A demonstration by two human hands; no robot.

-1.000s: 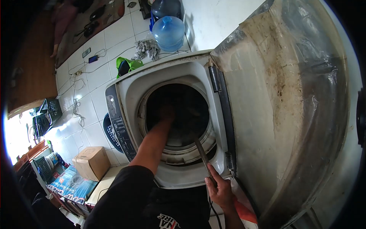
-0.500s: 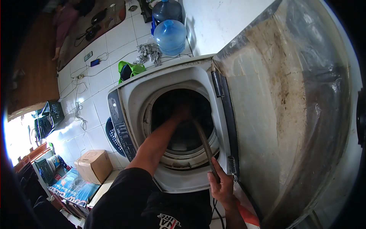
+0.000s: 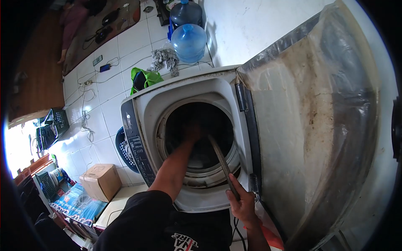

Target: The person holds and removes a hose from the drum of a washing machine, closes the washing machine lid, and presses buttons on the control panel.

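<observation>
Only the head view here, looking down into an open top-load washing machine [image 3: 144,109]. The left hand [image 3: 193,132] is way down inside the dark drum [image 3: 201,119], and it's so dim in there that I can't tell if its fingers are spread, closed or gripping anything. Bare forearm slants in over the front rim, black sleeve behind it.

Right hand [image 3: 243,205] is just outside the front edge of the machine, near its right corner, with the fingers wrapped around a braided-looking hose [image 3: 220,159] and the thumb up against it. The hose slants from that hand over the rim and into the drum, where its far end fades into the dark close to the left hand. Some thin dark cords hang below the right hand, and there's something red [image 3: 271,237] beside that forearm.

The lid [image 3: 284,125] is swung open on the right, covered in cloudy plastic with brown stains. Control panel [image 3: 136,142] runs down the machine's left side, with a dark blue basket [image 3: 122,148] poking out next to it.

Past the machine, on the white tiles: a green bag [image 3: 151,77], a crumpled grey rag [image 3: 164,60], a light blue water jug [image 3: 189,44] with a darker jug [image 3: 185,14] behind it, and two phones [image 3: 104,67] with cables around. Cardboard box [image 3: 100,182] sits lower left. Part of another person [image 3: 72,25] shows at the top left.
</observation>
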